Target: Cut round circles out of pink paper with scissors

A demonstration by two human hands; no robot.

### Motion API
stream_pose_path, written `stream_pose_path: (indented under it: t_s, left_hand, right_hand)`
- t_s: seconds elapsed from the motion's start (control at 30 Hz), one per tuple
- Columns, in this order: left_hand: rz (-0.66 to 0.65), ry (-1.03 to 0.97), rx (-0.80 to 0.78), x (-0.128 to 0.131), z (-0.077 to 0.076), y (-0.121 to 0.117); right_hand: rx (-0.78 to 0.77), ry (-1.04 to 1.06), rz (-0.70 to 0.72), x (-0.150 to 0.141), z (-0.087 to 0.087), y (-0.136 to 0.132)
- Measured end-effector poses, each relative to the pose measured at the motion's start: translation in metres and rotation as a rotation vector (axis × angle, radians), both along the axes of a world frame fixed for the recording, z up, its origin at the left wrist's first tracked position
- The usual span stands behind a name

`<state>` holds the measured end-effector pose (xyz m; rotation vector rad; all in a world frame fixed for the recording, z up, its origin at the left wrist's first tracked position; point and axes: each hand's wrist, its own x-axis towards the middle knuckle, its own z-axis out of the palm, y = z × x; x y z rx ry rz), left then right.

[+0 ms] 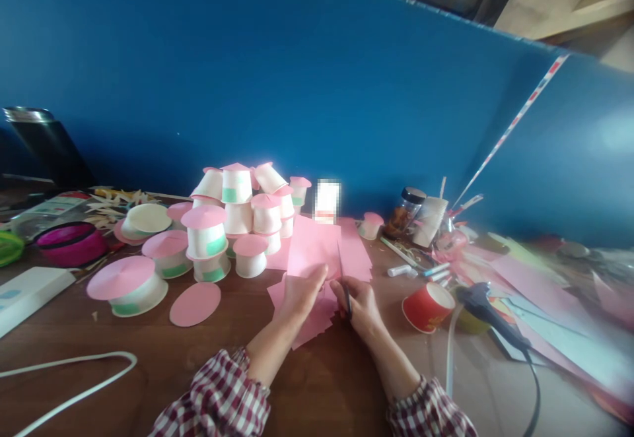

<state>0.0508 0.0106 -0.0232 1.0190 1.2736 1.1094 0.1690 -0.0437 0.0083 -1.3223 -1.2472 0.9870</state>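
Observation:
A sheet of pink paper (313,245) stands tilted up in front of me, and my left hand (300,297) grips its lower part with the thumb on top. My right hand (361,306) is closed around a pair of scissors (347,300) with dark handles. Their blades point up and away, at the sheet's right edge. Under both hands lie more pink sheets and cut pieces (317,325). To the left, a pink paper disc (195,303) rests flat on the table.
Several white paper cups with pink paper tops (205,229) are stacked at left. On the right stand a red paper cup (428,306), a glue gun (495,318) with its cord, and a dark-lidded jar (405,212). A white cable (74,358) crosses the front left.

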Motion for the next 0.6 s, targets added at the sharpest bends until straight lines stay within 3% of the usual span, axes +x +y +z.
stream_pose_path:
  t_s: [0.6]
  left_hand:
    - [0.021, -0.062, 0.037, 0.002, -0.012, 0.005]
  right_hand:
    - [0.006, -0.018, -0.003, 0.001, -0.002, 0.000]
